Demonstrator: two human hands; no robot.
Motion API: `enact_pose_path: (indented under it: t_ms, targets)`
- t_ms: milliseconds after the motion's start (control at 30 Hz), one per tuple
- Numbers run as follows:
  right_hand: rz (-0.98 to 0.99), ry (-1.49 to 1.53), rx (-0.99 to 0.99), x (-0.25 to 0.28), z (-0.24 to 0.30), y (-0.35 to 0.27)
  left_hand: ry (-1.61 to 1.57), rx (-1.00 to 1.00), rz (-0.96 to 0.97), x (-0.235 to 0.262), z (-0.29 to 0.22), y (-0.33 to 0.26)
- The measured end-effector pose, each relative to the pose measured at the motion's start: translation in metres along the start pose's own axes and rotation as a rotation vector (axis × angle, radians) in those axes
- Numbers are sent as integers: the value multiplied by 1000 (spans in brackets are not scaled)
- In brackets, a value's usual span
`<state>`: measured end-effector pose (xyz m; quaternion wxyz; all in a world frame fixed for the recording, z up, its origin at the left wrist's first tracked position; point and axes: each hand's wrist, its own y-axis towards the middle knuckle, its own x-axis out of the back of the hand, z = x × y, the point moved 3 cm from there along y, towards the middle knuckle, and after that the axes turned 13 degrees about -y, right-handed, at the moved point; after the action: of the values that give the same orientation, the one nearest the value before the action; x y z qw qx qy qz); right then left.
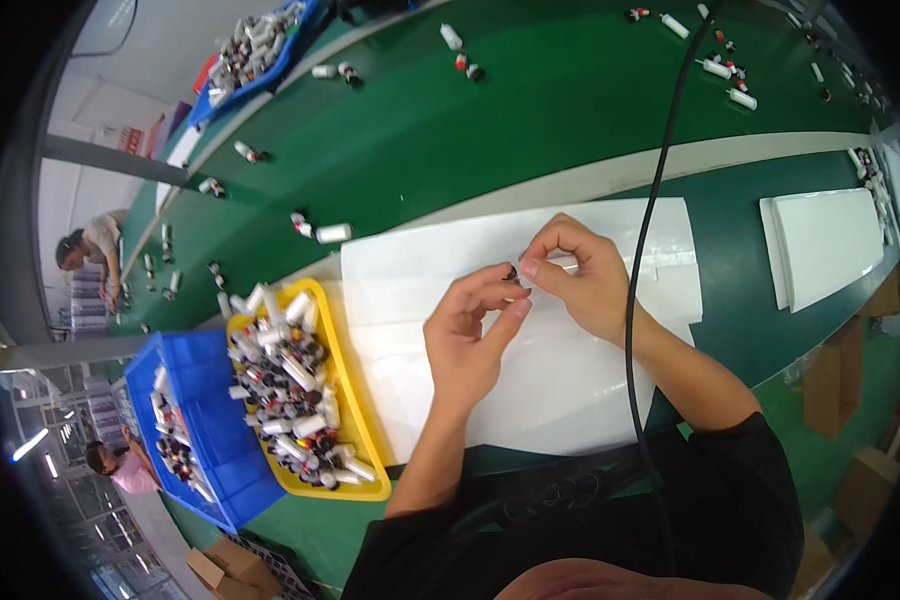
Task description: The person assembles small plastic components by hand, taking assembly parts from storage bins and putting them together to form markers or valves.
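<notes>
Pinching a small white tube (pixel 542 266) between both hands.

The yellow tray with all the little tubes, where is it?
In the head view, the yellow tray sits on the person's left, between the blue bin and the white sheet, just left of the left hand.

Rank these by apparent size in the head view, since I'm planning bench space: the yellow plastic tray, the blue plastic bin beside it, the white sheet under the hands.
1. White sheet, clearly the largest.
2. Yellow plastic tray and blue plastic bin look alike in size; fisheye bending near the rim makes ranking them unsure.
</notes>
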<state>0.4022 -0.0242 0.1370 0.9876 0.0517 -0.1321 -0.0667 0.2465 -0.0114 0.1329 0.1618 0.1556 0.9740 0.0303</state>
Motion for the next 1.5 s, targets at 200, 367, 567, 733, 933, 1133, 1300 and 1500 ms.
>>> enact_pose_path:
  t_ms: [200,367,567,733,933,1133,1300,1500]
  targets:
    - [-43,115,-206,-6,3,-4,-376,705,149,28,16,-9]
    - [14,29,-50,-10,28,-10,-835,663,5,16,16,-8]
    - [198,-72,-118,-21,29,-19,-973,354,-111,27,10,-3]
    - [161,345,-407,-24,10,-24,-973,268,18,26,5,1]
    - [203,407,-475,-25,11,-24,-777,135,-90,31,18,-6]
    - [25,13,-124,-23,15,-24,-593,105,-82,26,10,-8]
    - [-39,-83,-71,-23,14,-25,-691,16,-73,24,10,-8]
    - [-19,-95,-133,-20,14,-28,-650,105,-227,24,10,-8]
